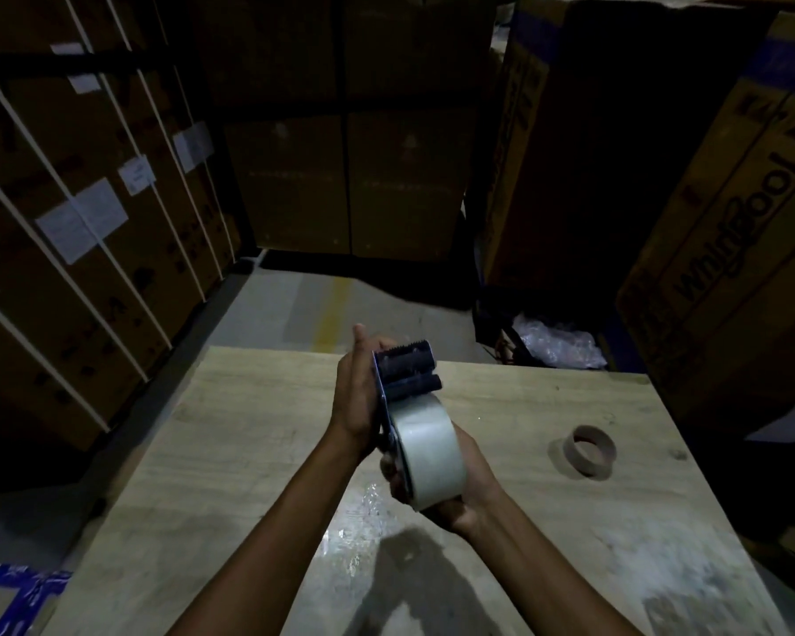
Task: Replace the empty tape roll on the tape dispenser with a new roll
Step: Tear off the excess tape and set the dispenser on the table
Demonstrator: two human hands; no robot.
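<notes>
Stacked cartons (88, 213) wall in a dim storeroom where a person works over a pale wooden bench (230, 452). Above its middle, the left hand (356, 397) lies flat against the metal side plate of a tape dispenser (405, 374), thumb up and fingers behind the frame, a holding grip whose fingertips cannot be seen. The right hand (460, 493) cups a full, pale new roll (428, 456) from below and from its outer side, pressing it toward the plate. The roll appears seated, or very nearly so, on the dispenser's hub, just below the black roller and toothed cutter; how fully it is pushed home cannot be told. The empty core (588, 449) lies on the bench, well to the right of the grip and apart from both hands.

The swap looks past its midpoint: old core off, fresh roll going on. The next move likely calls for a firm push to seat the roll, then finding the loose tape end and threading it past the roller to the cutter, sticky side facing correctly.
</notes>
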